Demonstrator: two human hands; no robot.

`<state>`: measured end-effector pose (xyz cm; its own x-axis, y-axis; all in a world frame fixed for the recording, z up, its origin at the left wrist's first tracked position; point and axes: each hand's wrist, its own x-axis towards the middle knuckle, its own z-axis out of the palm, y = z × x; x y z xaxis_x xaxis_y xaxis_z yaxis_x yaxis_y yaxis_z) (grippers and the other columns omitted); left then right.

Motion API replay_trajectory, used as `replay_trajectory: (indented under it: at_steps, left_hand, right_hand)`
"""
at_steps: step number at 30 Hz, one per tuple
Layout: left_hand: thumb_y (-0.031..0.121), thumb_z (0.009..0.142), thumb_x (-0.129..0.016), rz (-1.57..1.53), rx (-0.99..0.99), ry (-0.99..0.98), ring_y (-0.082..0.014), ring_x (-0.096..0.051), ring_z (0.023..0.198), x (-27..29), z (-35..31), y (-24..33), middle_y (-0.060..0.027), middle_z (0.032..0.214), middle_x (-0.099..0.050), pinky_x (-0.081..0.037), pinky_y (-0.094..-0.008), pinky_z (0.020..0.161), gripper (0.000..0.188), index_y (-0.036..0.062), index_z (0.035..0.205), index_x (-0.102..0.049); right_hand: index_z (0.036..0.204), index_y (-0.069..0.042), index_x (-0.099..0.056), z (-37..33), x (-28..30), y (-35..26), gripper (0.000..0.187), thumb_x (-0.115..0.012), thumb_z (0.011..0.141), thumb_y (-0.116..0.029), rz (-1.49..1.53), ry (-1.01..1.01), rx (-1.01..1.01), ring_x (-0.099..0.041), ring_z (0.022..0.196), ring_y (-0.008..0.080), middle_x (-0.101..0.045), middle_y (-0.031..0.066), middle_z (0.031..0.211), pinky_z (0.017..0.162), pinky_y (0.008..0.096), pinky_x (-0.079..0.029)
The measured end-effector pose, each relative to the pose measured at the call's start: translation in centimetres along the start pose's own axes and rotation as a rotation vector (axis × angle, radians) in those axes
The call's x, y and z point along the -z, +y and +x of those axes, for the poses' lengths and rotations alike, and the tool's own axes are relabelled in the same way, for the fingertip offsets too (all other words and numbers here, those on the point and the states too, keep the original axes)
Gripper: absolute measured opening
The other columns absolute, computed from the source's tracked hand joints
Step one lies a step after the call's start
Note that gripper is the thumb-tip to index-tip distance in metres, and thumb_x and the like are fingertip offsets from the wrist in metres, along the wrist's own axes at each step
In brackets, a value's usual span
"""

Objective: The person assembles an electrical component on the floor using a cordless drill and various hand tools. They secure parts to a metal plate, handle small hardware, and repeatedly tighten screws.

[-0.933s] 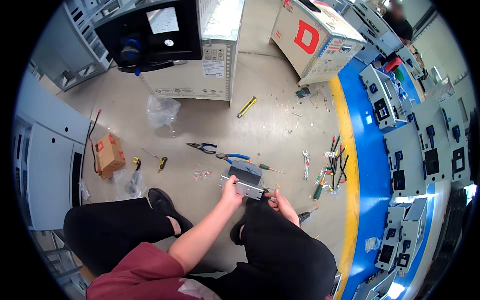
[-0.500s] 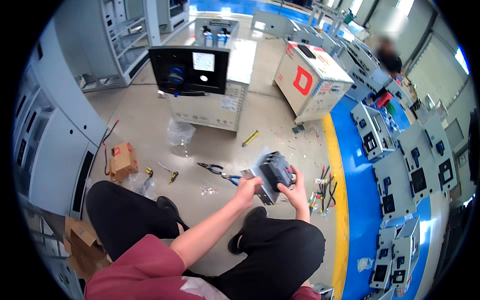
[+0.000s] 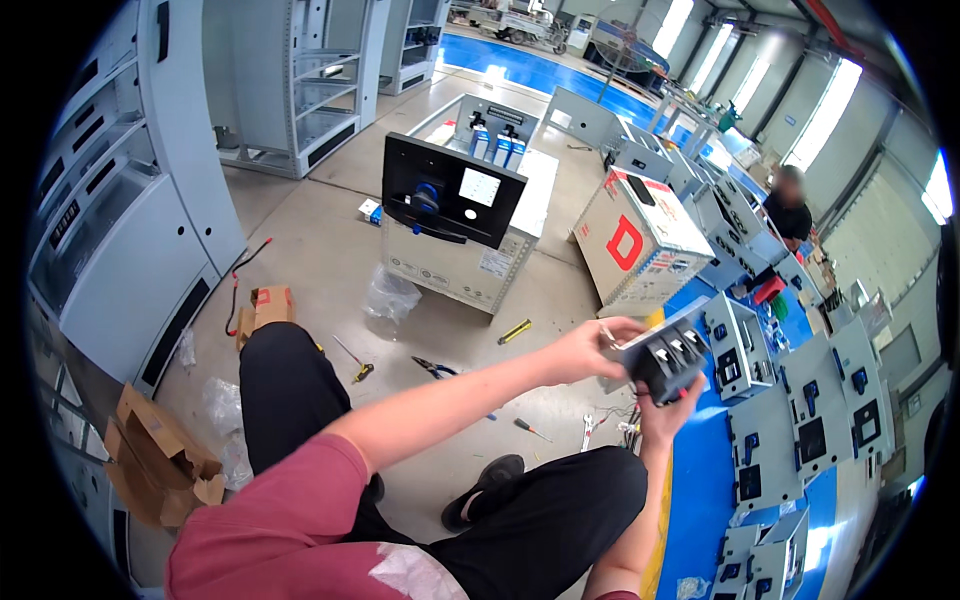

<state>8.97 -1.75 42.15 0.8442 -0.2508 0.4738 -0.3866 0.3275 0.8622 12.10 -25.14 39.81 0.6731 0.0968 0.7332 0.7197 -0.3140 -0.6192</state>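
A: With the left hand (image 3: 598,350), pinching a grey metal plate (image 3: 688,318) at its edge; with the right hand (image 3: 668,412), gripping the dark block (image 3: 670,372) against it from below!
B: Fingers spread?
A: No, curled round on both sides. Cannot tell how tightly.
B: And held where?
A: Up off the floor, tilted, out beyond the right knee, seen against the blue floor strip (image 3: 697,500).
B: Scan below!
A: Spotting a yellow knife (image 3: 515,332), then pliers (image 3: 435,368), partly hidden behind the left forearm, then a wrench (image 3: 587,432) beside a green-handled screwdriver (image 3: 525,427).
B: Look left: see an open carton (image 3: 160,460) near the left knee!
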Motion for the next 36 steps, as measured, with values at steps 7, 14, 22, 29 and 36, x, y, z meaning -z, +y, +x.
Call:
replay_trajectory:
  at_steps: [7,14,22,29,36]
  left_hand:
    - [0.042,0.091,-0.078,1.24,0.295,-0.229,-0.0349,-0.054,0.137,3.4,-2.8,14.9,-0.0182,0.138,-0.064,-0.044,-0.0449,0.117,0.07,0.0047,0.146,-0.057]
    - [0.032,0.104,-0.063,1.063,0.073,0.846,-0.0254,-0.066,0.105,17.8,-26.1,15.5,-0.0148,0.106,-0.071,-0.052,-0.0409,0.094,0.037,-0.001,0.119,-0.069]
    - [0.032,0.108,-0.056,0.514,1.674,0.442,-0.0315,-0.071,0.111,5.4,-69.0,-4.9,-0.0219,0.123,-0.074,-0.053,-0.0449,0.098,0.041,-0.0026,0.124,-0.07]
    - [0.032,0.107,-0.056,0.325,1.567,0.803,-0.0314,-0.071,0.111,3.1,-68.6,-7.0,-0.0216,0.122,-0.074,-0.053,-0.0449,0.098,0.041,-0.0023,0.123,-0.07]
    - [0.033,0.107,-0.057,0.317,1.438,0.903,-0.0313,-0.071,0.111,5.0,-64.8,-7.1,-0.0213,0.122,-0.075,-0.053,-0.045,0.098,0.04,-0.0021,0.123,-0.07]
  right_hand:
    - [0.144,0.0,-0.041,0.2,2.5,0.5,0.087,-0.095,0.076,-0.003,-0.066,0.617,0.182,-0.062,0.121,0.0284,-0.059,0.0196,0.139,0.097,0.0409,-0.058]
    - [0.155,0.006,-0.038,-6.2,9.1,1.1,0.104,-0.087,0.088,-0.056,-0.23,0.745,0.134,-0.062,0.123,0.0355,-0.054,0.0244,0.147,0.092,0.0434,-0.06]
    - [0.153,-0.014,-0.054,-17.2,5.8,7.4,0.063,-0.065,0.103,-0.051,0.614,0.675,-0.677,-0.062,0.128,0.026,-0.065,0.0072,0.143,0.101,0.0406,-0.052]
    - [0.15,0.0,-0.053,-20.7,3.7,11.9,0.075,-0.072,0.099,-0.052,0.444,0.569,-0.938,-0.062,0.13,0.0314,-0.062,0.02,0.146,0.11,0.0405,-0.051]
    - [0.15,0.0,-0.054,-27.3,-4.1,13.0,0.076,-0.073,0.097,-0.052,0.093,0.186,-1.191,-0.062,0.13,0.0315,-0.062,0.0203,0.146,0.11,0.0406,-0.051]
